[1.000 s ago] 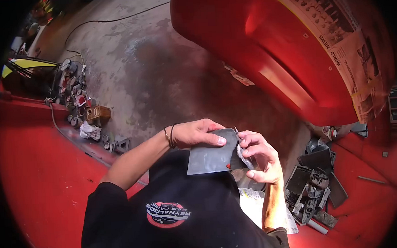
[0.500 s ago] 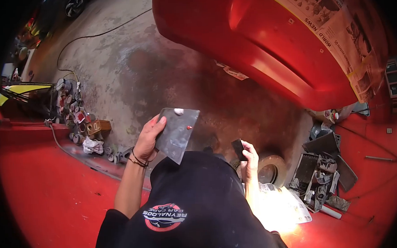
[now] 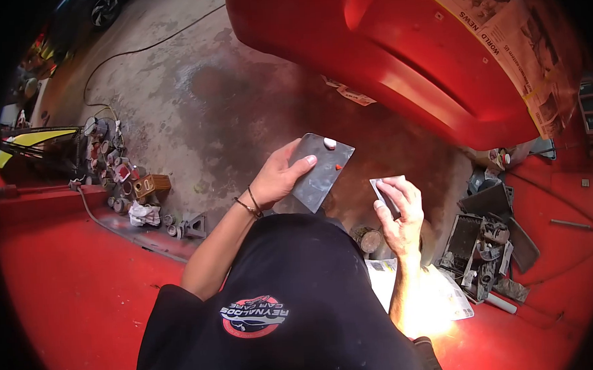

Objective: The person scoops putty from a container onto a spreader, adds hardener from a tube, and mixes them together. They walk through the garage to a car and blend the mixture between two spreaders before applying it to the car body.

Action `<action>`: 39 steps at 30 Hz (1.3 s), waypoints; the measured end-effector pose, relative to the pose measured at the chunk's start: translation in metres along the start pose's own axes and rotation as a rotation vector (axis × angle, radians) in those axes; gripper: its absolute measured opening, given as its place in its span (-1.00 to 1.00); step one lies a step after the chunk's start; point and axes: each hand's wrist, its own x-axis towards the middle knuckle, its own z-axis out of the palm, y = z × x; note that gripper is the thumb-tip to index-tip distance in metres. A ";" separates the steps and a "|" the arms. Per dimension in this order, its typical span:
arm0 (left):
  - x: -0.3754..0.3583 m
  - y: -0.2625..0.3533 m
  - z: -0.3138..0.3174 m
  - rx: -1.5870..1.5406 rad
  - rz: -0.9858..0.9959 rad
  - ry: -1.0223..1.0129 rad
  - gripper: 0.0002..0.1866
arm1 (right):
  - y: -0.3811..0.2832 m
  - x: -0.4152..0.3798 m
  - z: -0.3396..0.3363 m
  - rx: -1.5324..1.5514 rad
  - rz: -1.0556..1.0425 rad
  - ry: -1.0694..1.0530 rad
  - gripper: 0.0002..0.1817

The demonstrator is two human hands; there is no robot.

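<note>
My left hand (image 3: 281, 176) grips a flat grey plate (image 3: 323, 174) by its left edge, thumb on top. On the plate sit a small whitish dab (image 3: 330, 144) near the top edge and a smaller red dab (image 3: 339, 167) near the right edge. To the right of the plate, apart from it, my right hand (image 3: 401, 213) pinches a small flat spreader (image 3: 384, 196) between thumb and fingers; its face looks light grey.
A red car panel (image 3: 370, 63) edged with taped newspaper (image 3: 502, 37) spans the upper right. Cans and a wooden box (image 3: 152, 185) lie at left. Dark scrap parts (image 3: 487, 236) are piled at right. A cable (image 3: 152, 50) crosses the floor.
Both hands have moved up and to the right, with the plate and the spreader. The right hand has turned, and the spreader now shows a lighter face and is nearer the plate.
</note>
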 end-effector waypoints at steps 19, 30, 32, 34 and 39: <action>-0.002 0.005 0.015 0.153 0.082 0.021 -0.70 | -0.039 0.064 0.012 -0.151 -0.273 -0.210 -0.68; 0.001 0.054 -0.018 0.115 -0.200 -0.340 -0.57 | -0.020 0.101 -0.046 0.535 -0.208 -0.366 -0.57; -0.006 0.070 -0.011 0.105 -0.303 -0.468 -0.48 | -0.018 0.111 -0.040 0.628 -0.279 -0.440 -0.55; -0.008 0.073 -0.007 0.095 -0.352 -0.549 -0.43 | -0.016 0.115 -0.030 0.651 -0.371 -0.531 -0.51; -0.009 0.075 0.001 0.000 -0.395 -0.621 -0.38 | -0.029 0.120 -0.025 0.661 -0.460 -0.588 -0.56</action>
